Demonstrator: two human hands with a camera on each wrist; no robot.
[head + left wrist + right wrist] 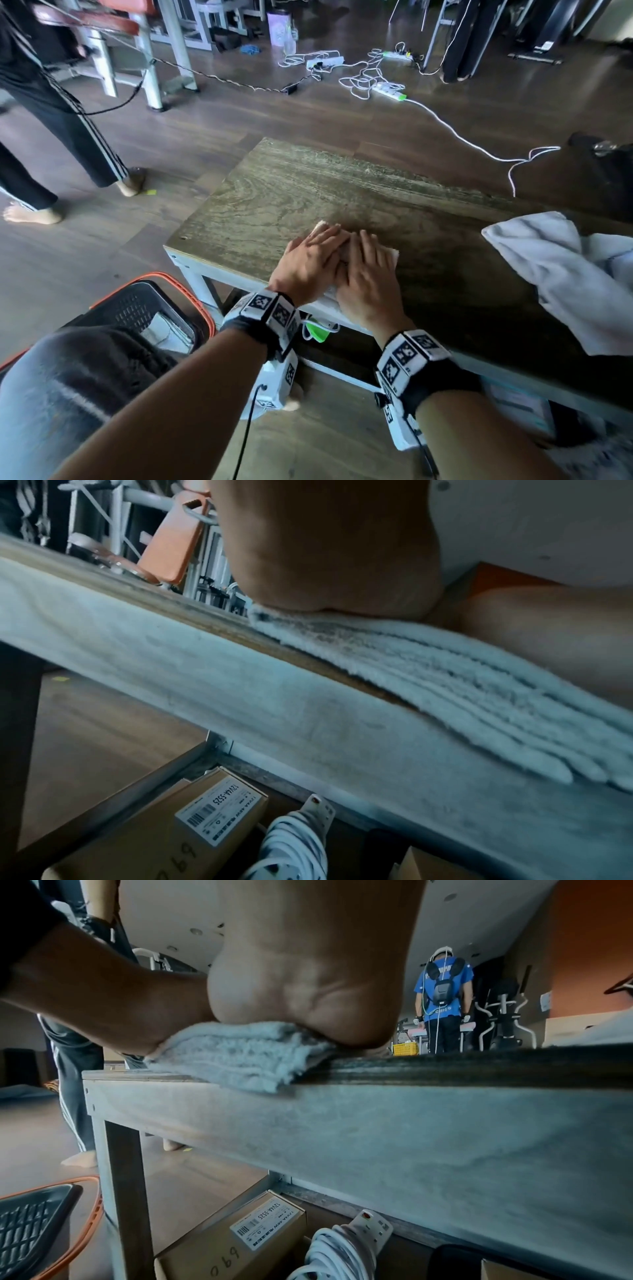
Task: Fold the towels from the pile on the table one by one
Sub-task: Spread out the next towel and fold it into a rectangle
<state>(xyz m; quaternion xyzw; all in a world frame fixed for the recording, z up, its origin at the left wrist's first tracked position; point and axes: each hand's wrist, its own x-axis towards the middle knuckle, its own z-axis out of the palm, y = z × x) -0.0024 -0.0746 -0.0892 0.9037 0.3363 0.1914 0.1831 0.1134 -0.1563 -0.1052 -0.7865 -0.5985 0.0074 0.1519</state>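
A small folded white towel (pixel 394 255) lies near the front edge of the wooden table (pixel 308 185). Both my hands lie flat on it, side by side, and cover most of it. My left hand (pixel 310 257) presses the towel's left part with straight fingers, and my right hand (pixel 368 270) presses the right part. In the left wrist view my left palm (pixel 325 561) bears on the layered towel (pixel 445 674). My right palm (pixel 308 988) sits on the towel (pixel 240 1058), which slightly overhangs the table edge. A pile of loose white towels (pixel 565 274) lies at the table's right end.
A black basket with an orange rim (pixel 147 308) stands on the floor at my left. Another person (pixel 68 137) stands at the far left. White cables and power strips (pixel 370 78) lie on the floor beyond. Under the table are a cardboard box (pixel 240 1240) and a coiled cord (pixel 342 1253).
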